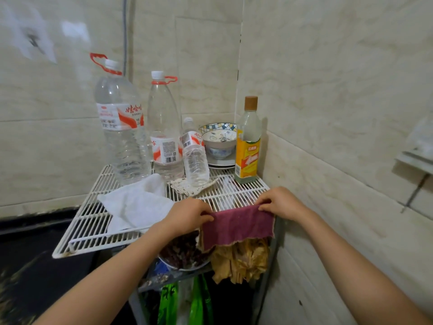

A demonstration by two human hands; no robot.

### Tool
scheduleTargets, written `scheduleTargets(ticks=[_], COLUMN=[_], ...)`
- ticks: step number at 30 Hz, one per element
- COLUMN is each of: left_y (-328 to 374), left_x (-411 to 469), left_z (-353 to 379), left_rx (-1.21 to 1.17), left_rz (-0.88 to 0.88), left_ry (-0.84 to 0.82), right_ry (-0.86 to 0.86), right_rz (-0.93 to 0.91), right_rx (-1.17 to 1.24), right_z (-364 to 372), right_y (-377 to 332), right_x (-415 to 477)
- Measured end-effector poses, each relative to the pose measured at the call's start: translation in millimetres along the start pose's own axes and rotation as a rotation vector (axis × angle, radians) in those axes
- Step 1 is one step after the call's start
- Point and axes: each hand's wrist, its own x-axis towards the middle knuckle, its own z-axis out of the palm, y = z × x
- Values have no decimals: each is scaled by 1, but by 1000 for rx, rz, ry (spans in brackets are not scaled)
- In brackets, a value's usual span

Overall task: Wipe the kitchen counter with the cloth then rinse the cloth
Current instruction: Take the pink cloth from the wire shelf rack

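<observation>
Now cloth btwn L hand & R hand.

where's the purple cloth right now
The purple cloth hangs over the front edge of the white wire rack, lower centre, held at its top corners by the left hand and right hand.

Single head cam, looks fwd/down, close over wire rack in tiled corner; edges seemingly distorted.
</observation>
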Motion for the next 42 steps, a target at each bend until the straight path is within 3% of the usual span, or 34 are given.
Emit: scheduleTargets(ticks=[5,10,17,23,26,31,36,42], left_y=[-2,-7,-17,-33,-42,-45,-24,-8], left_x=[-1,-5,-33,-82,-120,-188,-249,-309], left_z=[-13,-37,-80,-95,-87,-56,-20,11], left_rx=[-8,-266,-889,-947,-962,-1238,-1170,-1201], left_rz=[-11,-57,-231,-359,-491,-787,-926,-1122], left_ry=[69,199,419,568,636,772,960,1043], right_ry=[59,218,348,210,101,-16,-88,-228], right_rz=[-7,-39,-234,-217,-231,-284,-395,-555], right_rx=[2,172,782,1154,1192,1145,973,887], right_z=[-4,-19,-48,-36,-16,30,87,137], right_y=[4,-2,-30,-71,-99,-156,-222,-297], right_x=[1,0,-10,-12,-6,-2,-16,-65])
